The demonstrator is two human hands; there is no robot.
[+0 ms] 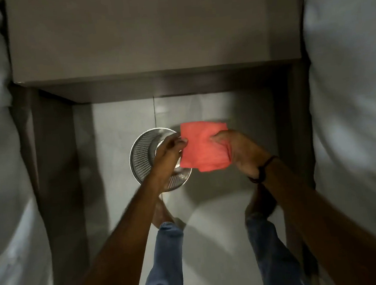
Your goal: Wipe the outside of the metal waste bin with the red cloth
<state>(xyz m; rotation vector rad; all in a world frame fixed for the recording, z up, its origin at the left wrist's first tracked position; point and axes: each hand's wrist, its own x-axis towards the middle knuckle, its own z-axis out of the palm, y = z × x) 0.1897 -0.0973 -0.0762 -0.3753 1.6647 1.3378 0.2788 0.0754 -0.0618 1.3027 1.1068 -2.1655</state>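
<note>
The right hand (239, 151) was closed on the right edge of the red cloth (203, 146), fingers curled over the fabric and thumb underneath, a dark cord bracelet (263, 168) round the wrist. The left hand (167, 153) met the cloth's left edge, fingertips pinched on that edge; how firm the grip was could not be told. Between the two hands the cloth was held folded into a rough square, lifted clear of the floor (213, 108) and overlapping the right side of the bin's rim as seen from above.

The metal waste bin (143, 159) stood upright on the floor directly below the left hand, a round perforated steel container seen down its open mouth (the left forearm crossed over its nearer half). Whether the cloth touched the bin's outer wall could not be told from this angle.

The person's bare feet (161, 214) and blue jeans (169, 256) showed just behind the bin. The floor was pale grey tile, bounded by a dark recess with a flat grey surface (151, 32) above it. White bedding (355, 106) lay blurred at both sides.
</note>
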